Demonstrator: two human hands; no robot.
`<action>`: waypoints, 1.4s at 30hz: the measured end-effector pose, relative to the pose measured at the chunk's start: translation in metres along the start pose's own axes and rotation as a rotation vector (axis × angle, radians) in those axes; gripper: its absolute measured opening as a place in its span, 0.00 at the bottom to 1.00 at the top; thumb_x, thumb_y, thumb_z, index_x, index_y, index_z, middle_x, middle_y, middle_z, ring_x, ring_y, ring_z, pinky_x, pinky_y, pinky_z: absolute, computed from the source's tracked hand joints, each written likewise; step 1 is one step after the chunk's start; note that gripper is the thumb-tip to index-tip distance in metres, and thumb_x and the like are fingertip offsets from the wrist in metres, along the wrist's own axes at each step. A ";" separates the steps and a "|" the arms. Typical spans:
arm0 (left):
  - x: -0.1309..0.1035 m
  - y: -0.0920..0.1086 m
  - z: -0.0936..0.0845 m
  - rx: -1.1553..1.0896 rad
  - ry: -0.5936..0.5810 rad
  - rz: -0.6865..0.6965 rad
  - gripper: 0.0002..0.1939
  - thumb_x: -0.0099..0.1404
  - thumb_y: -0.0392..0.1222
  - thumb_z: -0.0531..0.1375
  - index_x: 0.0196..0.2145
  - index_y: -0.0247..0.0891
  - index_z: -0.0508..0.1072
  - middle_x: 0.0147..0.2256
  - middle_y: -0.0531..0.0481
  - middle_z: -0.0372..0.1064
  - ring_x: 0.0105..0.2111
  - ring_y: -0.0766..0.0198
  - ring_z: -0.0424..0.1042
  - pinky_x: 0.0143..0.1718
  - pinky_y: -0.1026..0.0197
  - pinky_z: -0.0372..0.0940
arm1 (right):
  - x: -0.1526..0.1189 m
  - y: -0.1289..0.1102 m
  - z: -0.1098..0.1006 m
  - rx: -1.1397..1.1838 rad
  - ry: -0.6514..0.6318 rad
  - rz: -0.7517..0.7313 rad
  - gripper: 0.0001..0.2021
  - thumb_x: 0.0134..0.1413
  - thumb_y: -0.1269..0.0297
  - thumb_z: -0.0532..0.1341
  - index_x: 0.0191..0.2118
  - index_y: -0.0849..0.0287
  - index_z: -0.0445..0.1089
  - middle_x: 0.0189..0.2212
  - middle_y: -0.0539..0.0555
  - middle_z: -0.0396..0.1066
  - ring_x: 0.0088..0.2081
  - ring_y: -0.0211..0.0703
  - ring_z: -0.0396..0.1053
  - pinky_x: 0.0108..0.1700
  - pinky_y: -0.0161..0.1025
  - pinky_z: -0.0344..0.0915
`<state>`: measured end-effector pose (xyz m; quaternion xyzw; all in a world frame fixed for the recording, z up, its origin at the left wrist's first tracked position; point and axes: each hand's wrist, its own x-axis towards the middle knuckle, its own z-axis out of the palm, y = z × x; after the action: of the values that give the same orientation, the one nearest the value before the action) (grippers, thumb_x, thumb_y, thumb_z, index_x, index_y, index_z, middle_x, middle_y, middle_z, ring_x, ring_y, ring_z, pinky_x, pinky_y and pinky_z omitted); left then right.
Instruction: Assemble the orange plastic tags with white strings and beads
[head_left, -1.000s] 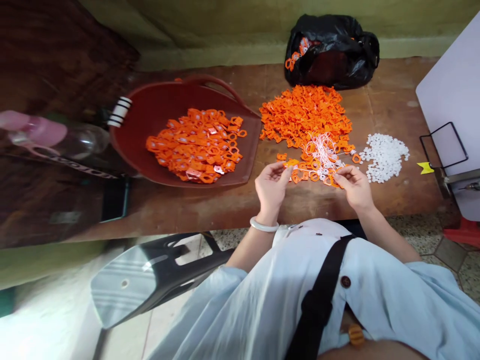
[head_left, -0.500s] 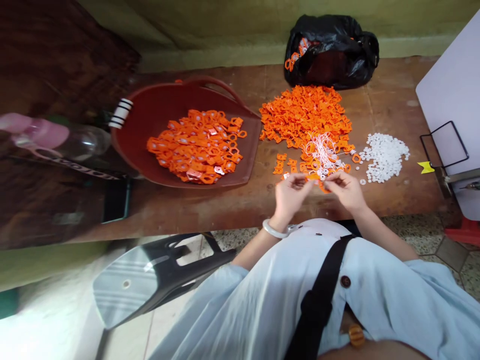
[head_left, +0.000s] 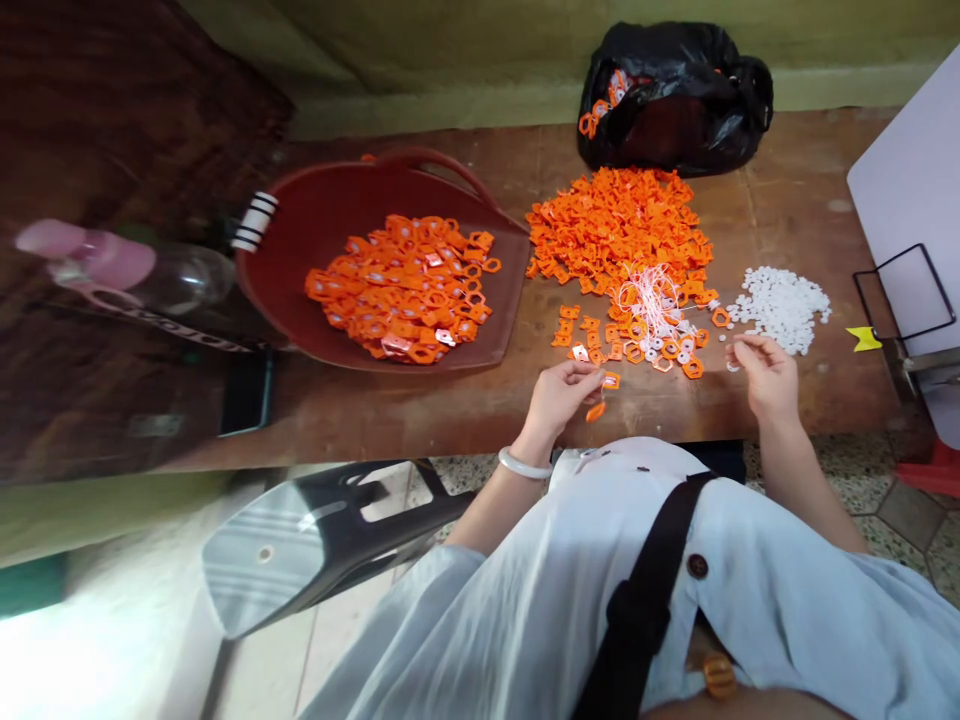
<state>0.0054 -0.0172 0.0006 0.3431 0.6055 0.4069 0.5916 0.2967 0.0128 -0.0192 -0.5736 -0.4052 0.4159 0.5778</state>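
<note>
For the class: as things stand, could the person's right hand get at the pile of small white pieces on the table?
Probably yes: the right hand hovers just beside the white pieces, with only bare table between.

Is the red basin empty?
No, the red basin holds a heap of orange plastic pieces.

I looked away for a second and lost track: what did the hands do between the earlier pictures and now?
The hands met half a second ago, then parted. The left hand now pinches an orange piece near the table's edge. The right hand has swung right, toward the white pieces; whether its fingers hold anything is unclear. The basin, orange pile and black bag stayed put.
</note>
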 end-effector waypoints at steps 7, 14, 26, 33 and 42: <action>0.002 0.003 -0.006 -0.032 -0.040 -0.043 0.22 0.45 0.55 0.71 0.30 0.33 0.76 0.26 0.49 0.76 0.23 0.67 0.73 0.26 0.65 0.67 | -0.009 0.004 0.005 -0.038 -0.070 0.015 0.13 0.45 0.55 0.69 0.35 0.56 0.73 0.29 0.51 0.76 0.33 0.43 0.75 0.41 0.45 0.72; -0.005 0.009 0.023 -0.071 -0.216 0.060 0.23 0.47 0.55 0.71 0.33 0.34 0.76 0.28 0.49 0.76 0.27 0.64 0.74 0.33 0.61 0.70 | -0.059 -0.001 0.085 0.100 -0.686 0.095 0.36 0.36 0.53 0.75 0.54 0.50 0.65 0.54 0.56 0.70 0.56 0.48 0.68 0.58 0.46 0.65; -0.001 0.005 0.009 0.033 0.040 0.180 0.22 0.48 0.52 0.70 0.37 0.35 0.80 0.31 0.46 0.78 0.30 0.62 0.75 0.37 0.58 0.70 | -0.046 -0.023 0.063 0.030 -0.762 0.385 0.20 0.45 0.45 0.67 0.25 0.59 0.67 0.18 0.46 0.65 0.18 0.30 0.58 0.22 0.32 0.53; 0.007 0.016 -0.009 -0.076 0.270 0.271 0.23 0.46 0.50 0.71 0.36 0.31 0.78 0.28 0.48 0.76 0.28 0.65 0.74 0.36 0.60 0.71 | -0.036 -0.021 0.033 -0.043 -0.676 0.335 0.19 0.46 0.46 0.67 0.24 0.59 0.68 0.16 0.45 0.61 0.20 0.31 0.54 0.24 0.34 0.51; -0.005 0.009 0.032 0.038 -0.010 0.183 0.19 0.47 0.49 0.71 0.35 0.33 0.79 0.28 0.47 0.77 0.27 0.65 0.74 0.34 0.62 0.69 | -0.043 -0.030 0.062 -0.099 -0.755 0.307 0.21 0.44 0.45 0.67 0.22 0.57 0.63 0.16 0.45 0.61 0.20 0.32 0.56 0.25 0.34 0.53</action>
<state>0.0371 -0.0147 0.0118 0.4101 0.5764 0.4461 0.5483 0.2251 -0.0074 0.0121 -0.4614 -0.5181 0.6585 0.2917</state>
